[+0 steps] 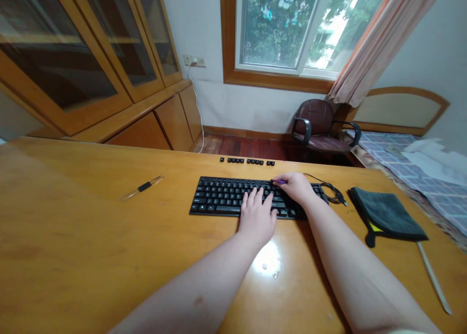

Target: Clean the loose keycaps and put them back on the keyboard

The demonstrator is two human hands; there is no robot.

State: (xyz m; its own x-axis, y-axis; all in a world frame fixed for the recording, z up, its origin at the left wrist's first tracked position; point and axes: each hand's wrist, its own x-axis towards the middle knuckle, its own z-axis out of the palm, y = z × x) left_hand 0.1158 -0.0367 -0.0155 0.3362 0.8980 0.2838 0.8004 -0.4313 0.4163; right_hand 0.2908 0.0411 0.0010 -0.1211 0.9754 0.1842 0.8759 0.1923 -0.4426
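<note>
A black keyboard [219, 196] lies flat on the wooden desk, and bare spots show along its top row. My left hand [257, 217] rests on its lower middle with fingers spread, holding nothing. Near the keyboard's upper right edge, my right hand [297, 187] pinches a slim purple tool [280, 182]; its tip touches or hovers just over the top row, I cannot tell which. Beyond the keyboard, several loose black keycaps [235, 160] stand in a row close to the desk's far edge. A wire keycap puller [144, 186] with a black grip lies to the left.
Right of the keyboard are its coiled cable [333, 195], a folded dark grey cloth [388, 215] and a thin pale strip [434, 278] partly under the cloth. Past the desk [73, 217] stand an office chair [317, 125], a bed [423, 164] and a glass-fronted cabinet [142, 88].
</note>
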